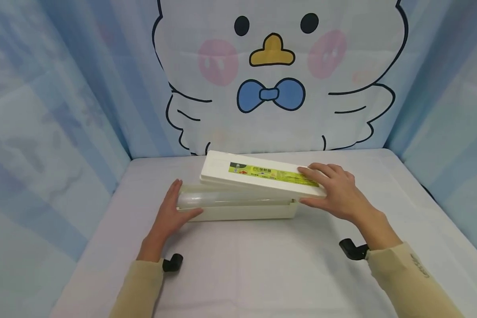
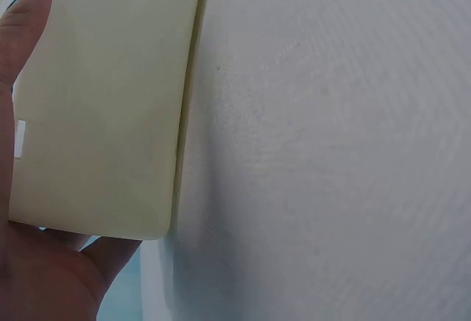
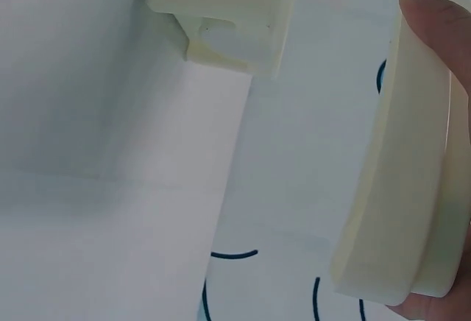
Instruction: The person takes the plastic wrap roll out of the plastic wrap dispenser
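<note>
A cream cling film box sits on the table with a roll of clear cling film inside. My left hand grips the box's left end, thumb along the front and the other fingers at the end and behind. In the left wrist view the box's front wall lies between thumb and fingers. My right hand holds the white lid by its right end, tilted above the box. A green and yellow label runs along the lid. The right wrist view shows the lid apart from the box's end.
A white cloth covers the table. Behind it hangs a curtain with a cartoon bird, and blue patterned curtains close in both sides. Black wrist mounts stick out from the sleeves.
</note>
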Demonstrator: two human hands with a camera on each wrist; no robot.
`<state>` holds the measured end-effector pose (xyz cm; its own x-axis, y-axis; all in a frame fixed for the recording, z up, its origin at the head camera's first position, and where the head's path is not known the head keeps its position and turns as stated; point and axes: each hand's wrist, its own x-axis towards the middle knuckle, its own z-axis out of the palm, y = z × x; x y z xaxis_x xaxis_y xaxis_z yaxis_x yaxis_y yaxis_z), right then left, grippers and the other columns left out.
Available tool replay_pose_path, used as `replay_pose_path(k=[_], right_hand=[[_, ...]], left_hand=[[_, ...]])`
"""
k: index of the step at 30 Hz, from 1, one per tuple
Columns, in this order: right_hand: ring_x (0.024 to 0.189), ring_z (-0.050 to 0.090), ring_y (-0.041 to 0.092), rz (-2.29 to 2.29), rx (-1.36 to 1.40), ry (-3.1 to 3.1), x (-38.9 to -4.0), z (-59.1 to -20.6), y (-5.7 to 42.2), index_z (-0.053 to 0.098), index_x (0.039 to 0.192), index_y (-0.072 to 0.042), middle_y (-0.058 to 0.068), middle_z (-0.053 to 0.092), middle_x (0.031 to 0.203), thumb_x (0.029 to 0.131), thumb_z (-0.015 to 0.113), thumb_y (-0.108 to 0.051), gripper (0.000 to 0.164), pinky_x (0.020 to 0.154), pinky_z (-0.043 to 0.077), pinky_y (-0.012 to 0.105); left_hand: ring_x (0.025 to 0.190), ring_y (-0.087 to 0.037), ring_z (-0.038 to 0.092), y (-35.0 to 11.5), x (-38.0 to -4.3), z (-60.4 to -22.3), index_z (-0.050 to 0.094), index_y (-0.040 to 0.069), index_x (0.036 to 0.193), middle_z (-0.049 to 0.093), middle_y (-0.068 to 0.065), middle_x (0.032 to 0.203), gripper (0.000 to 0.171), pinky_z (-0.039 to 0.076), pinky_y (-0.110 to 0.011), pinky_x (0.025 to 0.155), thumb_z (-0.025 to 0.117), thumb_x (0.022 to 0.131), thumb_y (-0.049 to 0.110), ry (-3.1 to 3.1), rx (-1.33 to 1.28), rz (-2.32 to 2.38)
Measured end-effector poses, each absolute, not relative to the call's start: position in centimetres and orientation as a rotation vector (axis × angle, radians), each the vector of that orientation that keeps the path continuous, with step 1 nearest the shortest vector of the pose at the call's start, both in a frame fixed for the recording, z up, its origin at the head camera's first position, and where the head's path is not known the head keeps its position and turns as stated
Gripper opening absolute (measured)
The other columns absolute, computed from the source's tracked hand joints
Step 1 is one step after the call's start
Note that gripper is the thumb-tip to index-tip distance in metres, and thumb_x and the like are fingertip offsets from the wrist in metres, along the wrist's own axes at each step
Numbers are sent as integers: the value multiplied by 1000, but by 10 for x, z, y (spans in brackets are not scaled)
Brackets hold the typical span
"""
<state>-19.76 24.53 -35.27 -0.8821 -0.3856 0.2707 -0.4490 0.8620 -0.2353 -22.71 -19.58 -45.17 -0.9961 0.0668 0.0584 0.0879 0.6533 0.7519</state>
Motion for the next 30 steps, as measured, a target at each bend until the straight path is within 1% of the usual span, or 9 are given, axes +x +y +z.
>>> replay_pose_path(k=[9,14,19,26,30], right_hand=[[134,34,45,462,574,-2787,-187,-356,260,52,148,-18,17,47,146,82,85,-37,76,96,29,71],[132,35,47,468,553,-2779,-181,-357,270,52,147,-18,17,47,145,81,85,-38,76,93,28,71],[131,35,48,477,508,-2762,-175,-357,283,51,148,-17,17,47,144,79,87,-35,80,91,28,72],[130,35,50,505,445,-2763,-167,-359,295,49,151,-20,18,46,144,79,87,-33,82,92,26,75],[128,36,51,491,433,-2757,-164,-362,302,49,151,-20,19,46,144,79,87,-33,83,90,26,76]], left_hand=[[151,-36,13,-196,-229,-453,18,8,162,12,-13,167,109,17,-58,118,84,81,42,-2814,-119,-1294],[151,-36,14,-196,-228,-454,16,8,162,12,-14,167,110,17,-57,118,85,82,39,-2810,-95,-1324],[150,-36,16,-195,-227,-454,13,10,162,12,-15,167,112,18,-56,118,85,81,38,-2812,-71,-1346],[150,-38,17,-196,-227,-454,12,10,163,13,-17,166,113,18,-57,118,86,81,37,-2802,-59,-1357],[149,-38,17,-196,-228,-455,11,10,163,13,-17,166,114,18,-57,118,86,81,38,-2797,-72,-1368]])
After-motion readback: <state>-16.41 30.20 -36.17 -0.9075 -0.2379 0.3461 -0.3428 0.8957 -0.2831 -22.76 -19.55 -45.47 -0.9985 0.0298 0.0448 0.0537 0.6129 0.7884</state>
